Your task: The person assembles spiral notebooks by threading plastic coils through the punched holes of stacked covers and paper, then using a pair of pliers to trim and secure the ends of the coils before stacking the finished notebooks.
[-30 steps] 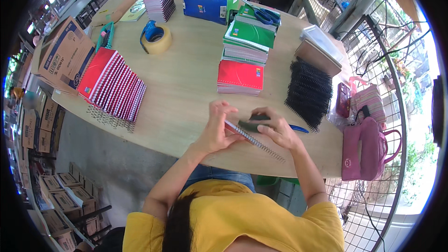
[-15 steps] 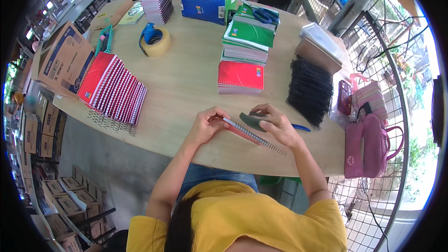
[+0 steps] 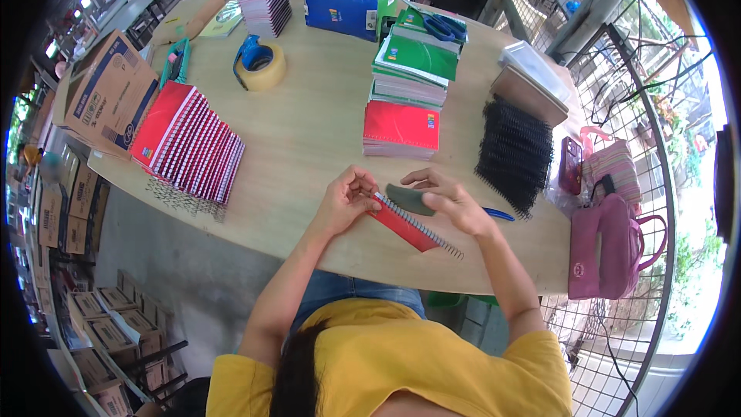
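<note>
My left hand (image 3: pixel 347 199) pinches the far end of a small red notebook (image 3: pixel 405 231), held tilted above the table in front of me. A wire spiral coil (image 3: pixel 421 226) runs along the notebook's edge and sticks out past its near end. My right hand (image 3: pixel 451 199) holds a dark green, curved, flat piece (image 3: pixel 409 199) between thumb and fingers, close against the coil. What that piece is made of I cannot tell. Beyond my hands lies a stack of red notebooks (image 3: pixel 401 127), with green notebooks (image 3: pixel 421 58) piled behind it.
On the left stand spiral-bound red notebooks (image 3: pixel 189 147) and a cardboard box (image 3: pixel 108 100). Farther back are a tape roll (image 3: pixel 266 69) and a blue-green box (image 3: pixel 343 15). To the right lie black coils (image 3: pixel 513 154), a blue-handled tool (image 3: pixel 498 214) and a pink bag (image 3: pixel 606 251).
The notebook has turned so more of its red cover shows. My right hand and the green piece have shifted slightly left along the coil. My left hand still grips the far end.
</note>
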Demonstrator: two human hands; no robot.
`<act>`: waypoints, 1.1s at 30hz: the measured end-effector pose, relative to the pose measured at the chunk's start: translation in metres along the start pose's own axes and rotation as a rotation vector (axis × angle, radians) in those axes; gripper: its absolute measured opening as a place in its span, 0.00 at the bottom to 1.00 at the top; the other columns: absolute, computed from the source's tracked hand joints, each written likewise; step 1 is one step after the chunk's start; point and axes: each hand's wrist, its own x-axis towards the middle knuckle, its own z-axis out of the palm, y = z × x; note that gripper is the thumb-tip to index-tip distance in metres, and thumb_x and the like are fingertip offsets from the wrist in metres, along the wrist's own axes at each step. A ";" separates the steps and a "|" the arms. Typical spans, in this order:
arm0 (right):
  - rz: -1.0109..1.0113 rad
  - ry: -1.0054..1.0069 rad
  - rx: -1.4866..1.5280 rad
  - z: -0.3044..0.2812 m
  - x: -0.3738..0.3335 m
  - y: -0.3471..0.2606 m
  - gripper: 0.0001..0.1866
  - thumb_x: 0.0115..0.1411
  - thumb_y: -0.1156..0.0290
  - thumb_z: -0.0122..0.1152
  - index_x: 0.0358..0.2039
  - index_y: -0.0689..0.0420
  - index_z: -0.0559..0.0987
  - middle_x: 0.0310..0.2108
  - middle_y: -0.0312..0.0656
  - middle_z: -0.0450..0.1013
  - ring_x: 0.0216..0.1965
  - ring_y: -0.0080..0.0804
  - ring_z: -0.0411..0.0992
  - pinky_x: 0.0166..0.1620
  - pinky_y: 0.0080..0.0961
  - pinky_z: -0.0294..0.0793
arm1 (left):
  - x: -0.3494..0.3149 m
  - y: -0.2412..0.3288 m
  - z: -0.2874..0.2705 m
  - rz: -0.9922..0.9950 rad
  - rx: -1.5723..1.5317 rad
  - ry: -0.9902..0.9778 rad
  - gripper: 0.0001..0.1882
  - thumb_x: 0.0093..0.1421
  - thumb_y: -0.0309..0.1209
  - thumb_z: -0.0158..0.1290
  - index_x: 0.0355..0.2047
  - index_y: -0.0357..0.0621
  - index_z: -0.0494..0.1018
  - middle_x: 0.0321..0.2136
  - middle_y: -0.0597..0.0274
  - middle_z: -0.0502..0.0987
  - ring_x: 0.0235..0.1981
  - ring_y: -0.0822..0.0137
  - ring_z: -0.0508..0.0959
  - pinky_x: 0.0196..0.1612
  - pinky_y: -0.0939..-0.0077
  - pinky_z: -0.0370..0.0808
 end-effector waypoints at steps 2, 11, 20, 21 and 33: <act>-0.004 -0.020 -0.195 0.006 0.007 0.010 0.20 0.66 0.64 0.59 0.54 0.64 0.81 0.60 0.52 0.69 0.57 0.48 0.70 0.57 0.41 0.72 | 0.002 0.002 0.000 0.005 -0.021 -0.006 0.19 0.57 0.12 0.60 0.45 0.41 0.68 0.35 0.63 0.77 0.37 0.73 0.80 0.42 0.77 0.82; 0.248 0.518 -1.029 0.001 -0.106 0.016 0.31 0.52 0.69 0.73 0.57 0.60 0.74 0.53 0.51 0.70 0.56 0.54 0.65 0.58 0.48 0.65 | -0.026 0.038 0.014 0.040 -0.111 0.098 0.31 0.57 0.13 0.61 0.60 0.43 0.64 0.43 0.53 0.81 0.37 0.75 0.79 0.42 0.78 0.79; -0.173 0.492 -0.968 -0.007 -0.081 -0.003 0.25 0.53 0.67 0.71 0.52 0.57 0.79 0.46 0.45 0.73 0.49 0.46 0.72 0.59 0.51 0.66 | -0.031 0.057 0.031 -0.109 -0.076 0.177 0.37 0.60 0.14 0.59 0.67 0.42 0.60 0.46 0.46 0.83 0.45 0.69 0.83 0.45 0.78 0.80; -0.259 0.438 -0.945 -0.006 -0.067 -0.025 0.24 0.52 0.66 0.72 0.51 0.57 0.80 0.45 0.44 0.74 0.48 0.45 0.73 0.59 0.50 0.67 | -0.032 0.057 0.031 -0.107 -0.074 0.183 0.36 0.60 0.15 0.60 0.67 0.43 0.60 0.45 0.47 0.83 0.43 0.72 0.83 0.43 0.81 0.79; -0.897 0.062 -1.411 -0.003 0.012 -0.091 0.22 0.51 0.67 0.62 0.49 0.55 0.82 0.46 0.34 0.76 0.51 0.29 0.72 0.59 0.38 0.69 | -0.033 0.068 0.034 -0.155 -0.058 0.201 0.37 0.59 0.18 0.62 0.67 0.44 0.61 0.40 0.53 0.84 0.37 0.77 0.82 0.38 0.83 0.77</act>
